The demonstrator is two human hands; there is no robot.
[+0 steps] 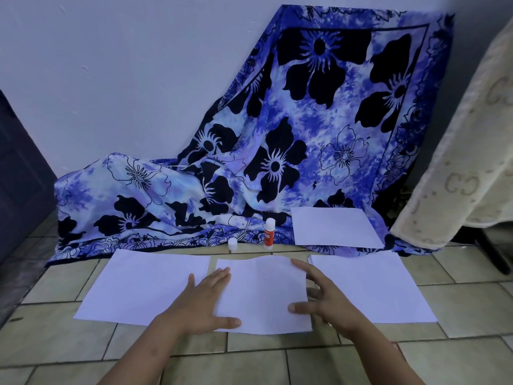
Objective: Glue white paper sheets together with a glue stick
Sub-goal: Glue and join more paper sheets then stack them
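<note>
Down on the tiled floor (69,343), dead ahead of me, is the mid sheet (261,295), with both hands on it. My left hand (205,298) lies flat on its 9 o'clock edge, fingers straight. My right hand (327,298) is at the 3 o'clock edge, fingers spread wide, thumb and index tip touching paper, gripping nothing. The glue stick (268,234) stands upright and uncapped at 12 o'clock, just past the sheet's far edge, long axis pointing up. My right hand looks a touch nearer, so I'd reach with that one. Its white cap (232,243) sits at 11. The paper's thin, matte and a bit wavy along the far edge, so I reckon it'll buckle if I drag glue hard. The left sheet (138,287) and right sheet (369,287) lie flat just beside it, and a far sheet (333,226) rests on the floral cloth (305,120) at 1 o'clock.
</note>
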